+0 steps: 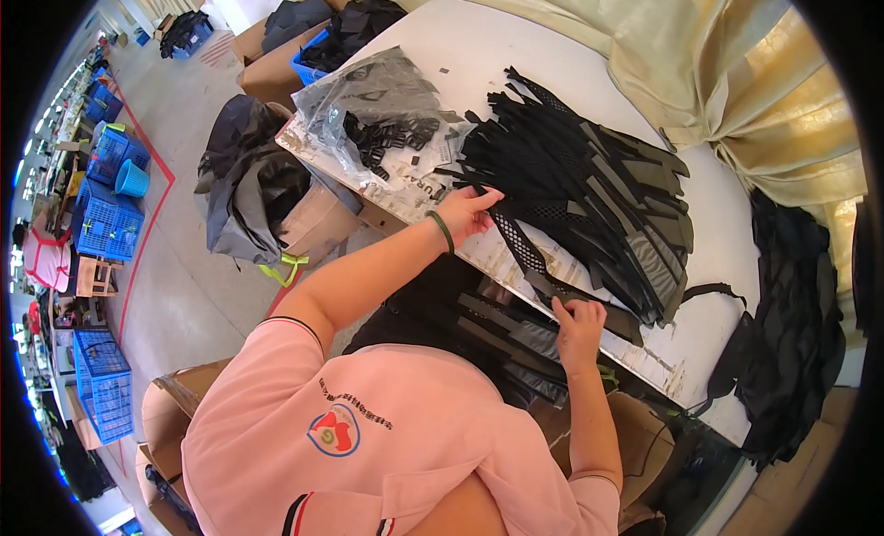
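Observation:
A black shoulder-strap piece with a mesh section stretches along the table's near edge between my two hands. My left hand, with a dark green bracelet at its wrist, pinches the narrow far-left end. Lower down to the right, my right hand is closed on the wider part, thumb and fingertips at its edge. Just beyond lies a big fanned pile of similar black straps, narrow ends to the left. More dark strap pieces lie below the table edge, over my lap.
Small black plastic buckles spill from a clear plastic bag on the white table. Black fabric pieces hang over the right end. Cartons and a blue crate stand left; a curtain borders the far side.

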Available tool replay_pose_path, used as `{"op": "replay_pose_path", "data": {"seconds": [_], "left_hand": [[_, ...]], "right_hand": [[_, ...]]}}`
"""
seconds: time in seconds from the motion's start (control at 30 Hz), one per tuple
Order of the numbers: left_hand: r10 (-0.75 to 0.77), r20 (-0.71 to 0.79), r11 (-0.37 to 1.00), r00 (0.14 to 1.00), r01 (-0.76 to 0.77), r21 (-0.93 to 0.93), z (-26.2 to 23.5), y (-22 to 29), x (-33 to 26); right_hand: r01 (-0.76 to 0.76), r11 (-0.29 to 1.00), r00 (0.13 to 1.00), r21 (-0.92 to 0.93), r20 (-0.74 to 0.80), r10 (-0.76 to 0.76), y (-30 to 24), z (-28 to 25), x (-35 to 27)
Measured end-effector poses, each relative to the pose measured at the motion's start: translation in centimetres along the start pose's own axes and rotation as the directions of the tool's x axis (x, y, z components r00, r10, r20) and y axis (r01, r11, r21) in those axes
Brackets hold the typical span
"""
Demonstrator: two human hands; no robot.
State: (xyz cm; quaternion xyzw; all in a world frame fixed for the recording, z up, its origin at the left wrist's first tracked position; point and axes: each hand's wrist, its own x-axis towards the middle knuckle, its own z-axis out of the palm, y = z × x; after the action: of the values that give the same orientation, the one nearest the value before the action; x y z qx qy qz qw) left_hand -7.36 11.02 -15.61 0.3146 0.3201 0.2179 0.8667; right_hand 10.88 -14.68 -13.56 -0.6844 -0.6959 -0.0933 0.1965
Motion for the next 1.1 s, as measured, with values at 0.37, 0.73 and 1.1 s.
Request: {"op": "replay_pose_path", "data": {"seconds": [0.37, 0.73, 1.1], "left_hand": [[0.228, -0.133, 0.973, 0.964, -0.229, 0.011, -1.3, 0.6, -4.5], [0.526, 0.204, 0.223, 0.826, -0.365, 0.904, -2.5, 6.2, -7.0], [0.137, 0.06, -0.522, 0.989, 0.02, 0.853, -11.0, 12.7, -3.1]], "right_hand": [[-0.261, 0.965, 0.964, 0.001, -0.061, 0.26, 0.4, -1.8, 2.7], [-0.248, 0.544, 0.968, 0.802, 0.186, 0.167, -7.2, 7.2, 12.7], [-0.316, 0.425, 0.945, 0.848, 0.244, 0.217, -5.7, 10.0, 11.6]]}}
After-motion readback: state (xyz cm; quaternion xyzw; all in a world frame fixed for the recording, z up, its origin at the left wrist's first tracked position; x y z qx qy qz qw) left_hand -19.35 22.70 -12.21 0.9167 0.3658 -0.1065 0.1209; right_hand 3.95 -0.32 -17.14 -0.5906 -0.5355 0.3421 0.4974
